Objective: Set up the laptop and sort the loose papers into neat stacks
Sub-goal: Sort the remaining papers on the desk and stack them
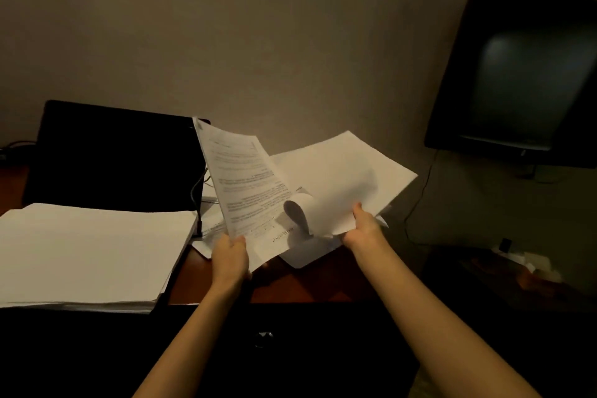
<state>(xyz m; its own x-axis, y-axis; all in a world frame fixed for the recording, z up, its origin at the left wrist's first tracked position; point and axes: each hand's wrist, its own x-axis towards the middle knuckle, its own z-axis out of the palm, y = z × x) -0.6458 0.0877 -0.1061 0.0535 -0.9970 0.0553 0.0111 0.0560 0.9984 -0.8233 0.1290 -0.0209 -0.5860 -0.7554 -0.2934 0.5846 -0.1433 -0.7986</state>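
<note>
Two hands grip loose papers above the tabletop [290, 284]: the left hand [230, 257] pinches a printed sheet [242, 184], the right hand [363, 229] blank sheets [342, 168], with the neat stack [93, 252] lying leftward, nearer the left hand.

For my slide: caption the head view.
Left hand lifts a printed sheet, right hand blank sheets.

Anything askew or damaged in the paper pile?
Yes. One sheet between the hands is curled over on itself. Loose papers under the printed page lie splayed, unlike the neat stack at left. No tears visible.
</note>
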